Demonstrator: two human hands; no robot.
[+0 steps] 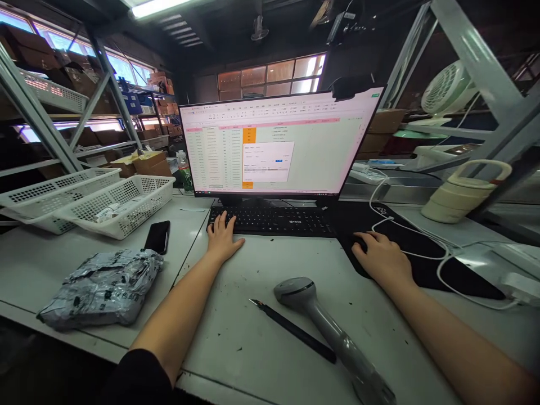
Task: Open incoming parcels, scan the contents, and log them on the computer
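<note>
My left hand [222, 238] lies with fingers spread on the left end of a black keyboard [270, 220]. On a black mouse pad [447, 275], my right hand [382, 259] curves over what looks like a computer mouse, almost wholly hidden under the palm. Behind the keyboard stands a monitor [320, 152] showing a spreadsheet with a small white dialog window. Between my forearms a grey handheld barcode scanner [329, 326] rests on the white table, beside a black utility knife [295, 331] with its blade tip showing.
Left of my arm are a grey plastic-wrapped parcel [105, 289], a black phone [157, 237] and white plastic baskets [122, 211]. To the right, white cables [441, 264] cross the pad near a cream tumbler [459, 197]. A small fan [449, 90] stands on the rack behind.
</note>
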